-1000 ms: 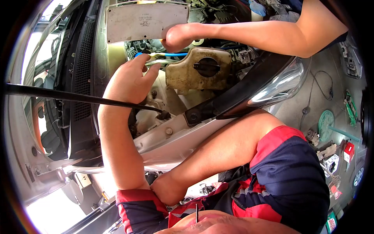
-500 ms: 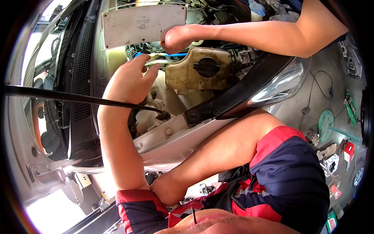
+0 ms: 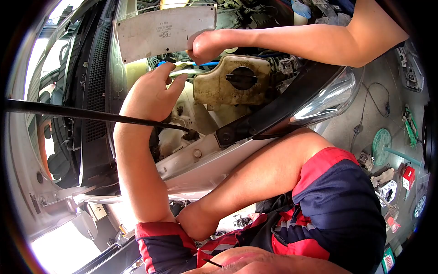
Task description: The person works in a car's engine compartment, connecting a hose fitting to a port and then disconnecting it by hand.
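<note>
My left hand [image 3: 150,93] reaches into the engine bay of a car. Its thumb and index finger are apart, and nothing shows between them; the other fingers are hidden. A blue hose [image 3: 207,64] and a pale hose [image 3: 191,72] run beside the fingertips; I cannot tell whether they touch. Across my left wrist passes a black rod [image 3: 91,114]. My right hand [image 3: 197,223] is bent in against my left elbow, its fingers hidden. Above my left hand, a co-worker's hand [image 3: 207,45] holds a flat grey panel [image 3: 164,32] by its lower right corner.
A stained yellowish reservoir with a black cap [image 3: 242,78] sits right of my left hand. The headlight [image 3: 328,98] and fender [image 3: 200,169] lie between me and the engine. On the floor are a green round-based stand [image 3: 382,146], a red box [image 3: 408,177] and cables.
The grey panel in the co-worker's hand has shifted slightly left, its left end dipping lower. Both my hands are where they were.
</note>
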`<state>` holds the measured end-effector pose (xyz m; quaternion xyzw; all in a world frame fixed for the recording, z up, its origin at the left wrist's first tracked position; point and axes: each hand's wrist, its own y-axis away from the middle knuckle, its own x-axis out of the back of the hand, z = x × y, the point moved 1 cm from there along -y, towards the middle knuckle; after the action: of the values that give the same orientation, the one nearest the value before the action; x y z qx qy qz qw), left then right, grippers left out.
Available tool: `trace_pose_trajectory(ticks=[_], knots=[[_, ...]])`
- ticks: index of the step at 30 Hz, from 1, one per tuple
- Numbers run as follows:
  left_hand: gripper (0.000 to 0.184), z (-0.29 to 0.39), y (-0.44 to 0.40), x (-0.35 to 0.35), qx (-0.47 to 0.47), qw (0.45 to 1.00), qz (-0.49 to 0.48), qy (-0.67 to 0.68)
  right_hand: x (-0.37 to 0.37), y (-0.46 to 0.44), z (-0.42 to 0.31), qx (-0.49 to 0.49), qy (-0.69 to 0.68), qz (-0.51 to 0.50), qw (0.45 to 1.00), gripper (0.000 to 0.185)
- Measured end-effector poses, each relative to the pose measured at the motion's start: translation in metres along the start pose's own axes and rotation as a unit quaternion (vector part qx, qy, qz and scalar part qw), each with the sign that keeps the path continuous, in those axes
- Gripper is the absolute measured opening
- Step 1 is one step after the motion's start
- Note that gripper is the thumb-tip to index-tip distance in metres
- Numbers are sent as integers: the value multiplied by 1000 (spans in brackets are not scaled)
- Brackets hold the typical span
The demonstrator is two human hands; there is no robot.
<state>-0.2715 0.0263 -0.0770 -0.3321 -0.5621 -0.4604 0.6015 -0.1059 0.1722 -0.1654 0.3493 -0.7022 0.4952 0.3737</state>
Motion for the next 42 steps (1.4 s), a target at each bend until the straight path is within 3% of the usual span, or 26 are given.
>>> trace_pose_trajectory(ticks=[7, 25, 31, 42], knots=[[51, 7, 0, 6, 27, 999, -38, 9, 5, 1, -1, 3, 18, -24, 1000, 14], [45, 0, 1, 1, -8, 1000, 8, -5, 1, 0, 0, 12, 23, -15, 1000, 14], [50, 9, 1, 8, 40, 998, -44, 12, -1, 0, 0, 4, 9, -7, 1000, 14], [49, 7, 1, 6, 31, 999, -40, 9, 2, 2, -1, -1, 5, -5, 1000, 15]])
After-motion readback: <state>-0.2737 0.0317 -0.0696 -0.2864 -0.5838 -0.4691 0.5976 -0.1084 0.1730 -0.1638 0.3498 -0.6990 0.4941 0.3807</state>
